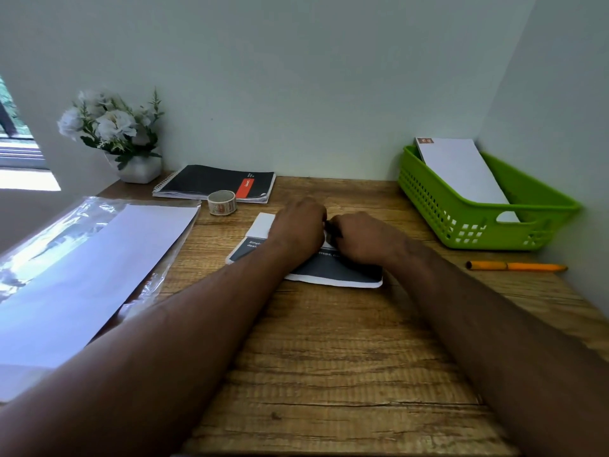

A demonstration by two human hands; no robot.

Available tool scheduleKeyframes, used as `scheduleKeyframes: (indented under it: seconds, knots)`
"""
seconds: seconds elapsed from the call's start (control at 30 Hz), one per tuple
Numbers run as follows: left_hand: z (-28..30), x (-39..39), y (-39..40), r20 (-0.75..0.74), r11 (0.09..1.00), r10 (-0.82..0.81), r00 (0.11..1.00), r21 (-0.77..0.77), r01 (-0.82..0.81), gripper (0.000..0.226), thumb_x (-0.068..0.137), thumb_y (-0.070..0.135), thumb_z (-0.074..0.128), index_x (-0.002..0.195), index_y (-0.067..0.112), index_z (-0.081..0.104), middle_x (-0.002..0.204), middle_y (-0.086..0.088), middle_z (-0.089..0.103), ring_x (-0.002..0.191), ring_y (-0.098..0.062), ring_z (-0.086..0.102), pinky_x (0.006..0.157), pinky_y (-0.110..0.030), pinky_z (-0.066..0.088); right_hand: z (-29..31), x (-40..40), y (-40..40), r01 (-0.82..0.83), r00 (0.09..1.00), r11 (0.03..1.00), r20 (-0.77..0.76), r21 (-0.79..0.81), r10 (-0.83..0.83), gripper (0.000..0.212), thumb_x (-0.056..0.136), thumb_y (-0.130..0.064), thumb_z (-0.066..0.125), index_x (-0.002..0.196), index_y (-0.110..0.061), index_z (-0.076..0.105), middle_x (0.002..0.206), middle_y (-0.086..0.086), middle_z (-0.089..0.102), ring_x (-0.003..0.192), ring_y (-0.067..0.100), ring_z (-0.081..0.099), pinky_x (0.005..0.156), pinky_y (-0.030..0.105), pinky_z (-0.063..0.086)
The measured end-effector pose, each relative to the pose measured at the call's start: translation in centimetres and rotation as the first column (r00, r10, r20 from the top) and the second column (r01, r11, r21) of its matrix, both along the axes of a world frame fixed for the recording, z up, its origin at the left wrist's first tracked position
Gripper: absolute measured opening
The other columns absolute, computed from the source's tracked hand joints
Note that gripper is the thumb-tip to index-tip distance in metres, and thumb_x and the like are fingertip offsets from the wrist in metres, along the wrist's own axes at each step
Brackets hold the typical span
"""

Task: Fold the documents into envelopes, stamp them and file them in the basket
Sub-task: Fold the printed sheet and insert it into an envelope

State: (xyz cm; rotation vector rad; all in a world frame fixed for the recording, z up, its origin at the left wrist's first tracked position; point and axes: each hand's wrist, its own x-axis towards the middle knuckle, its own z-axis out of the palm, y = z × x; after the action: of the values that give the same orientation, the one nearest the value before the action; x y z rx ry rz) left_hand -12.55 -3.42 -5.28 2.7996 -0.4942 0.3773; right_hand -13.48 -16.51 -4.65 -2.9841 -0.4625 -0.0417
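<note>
Forearms reach up to centre frame, where left hand [298,225] and right hand [359,237] press on the folded document [333,275]; whether the fingers pinch it I cannot tell; best to align edges before creasing firmly.

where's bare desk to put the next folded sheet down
Bare wood lies near the front edge of the wooden desk, between the forearms. A smaller patch sits between the black spiral notebook and green plastic basket. Crowded: the left, under the clear plastic sleeve of white paper.
</note>
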Motion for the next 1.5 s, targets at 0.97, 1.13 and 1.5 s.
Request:
scheduleKeyframes:
  seconds: [0.97,1.13,1.5]
  knots:
    - [1.6,1.5,5.1,-0.234,0.995,0.096,0.967,0.041,-0.089,0.047,0.085,0.049,0.066,0.122,0.021,0.059,0.128,-0.005,0.056,0.119,-0.024,0.050,0.095,-0.033,0.038,0.2,1.8,-4.3,-0.141,0.973,0.977,-0.161,0.162,0.167,0.047,0.100,-0.035,0.045,0.145,-0.030,0.037,0.155,-0.011,0.027,0.143,0.009,0.024,0.110,0.020,0.013]
    - [1.6,1.5,5.2,-0.069,0.978,0.036,0.997,-0.203,-0.050,0.022,0.083,0.031,0.073,0.101,0.020,0.068,0.104,0.002,0.059,0.106,-0.018,0.054,0.089,-0.033,0.036,0.2,1.8,-4.9,-0.054,0.996,0.991,0.072,0.121,0.045,0.073,0.089,-0.049,0.058,0.150,-0.027,0.024,0.157,-0.004,0.026,0.143,0.017,0.026,0.114,0.029,0.018]
    - [2.0,0.6,5.1,0.116,0.971,0.018,0.993,-0.238,0.010,0.011,0.089,0.020,0.061,0.100,0.023,0.062,0.110,0.002,0.060,0.109,-0.021,0.052,0.103,-0.043,0.030,0.4,2.7,-5.5,-0.133,0.851,0.985,0.522,0.111,0.056,0.042,0.068,0.006,0.062,0.102,-0.018,0.073,0.095,0.007,0.066,0.090,0.031,0.057,0.078,0.043,0.048]
